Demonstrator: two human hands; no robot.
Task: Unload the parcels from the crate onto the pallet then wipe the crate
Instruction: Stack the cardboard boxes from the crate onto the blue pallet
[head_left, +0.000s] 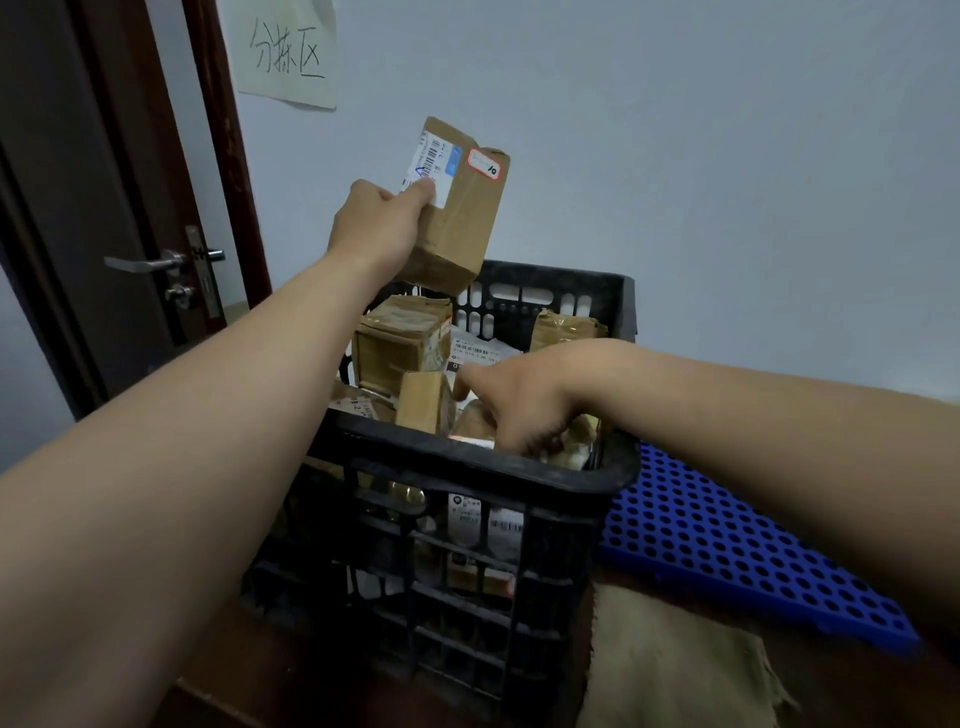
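Cloth: a coarse tan weave with a frayed edge, lying rumpled on the ground just right of the crate's near corner.
Floor: dark reddish brown and smooth.
Crate: black plastic with walls of open lattice bars and a thick, rounded, dusty rim. It stands on the floor, and labels and brown wrapping show through the slots.
Pallet: bright blue moulded plastic, flat and pierced with rows of round holes. It lies low on the floor, right of the crate and touching or nearly touching it.
Right hand: reaches over the rim into the crate, forefinger out toward a white label and the other fingers curled down among the packages. Whether they grip one is hidden, so I cannot tell.
Parcels: small cardboard boxes with shiny tape and printed labels, heaped crookedly up to the rim.
Left hand: raised above the crate's far side, fingers and thumb clamped on one end of a box.
Box: an oblong of brown cardboard, taped and tilted, with a white barcode label and a red-edged sticker.
Door: dark brown in a reddish frame, with a metal lever handle.
Wall: plain pale blue-grey.
Paper sheet: cream, handwritten, stuck high on the wall.
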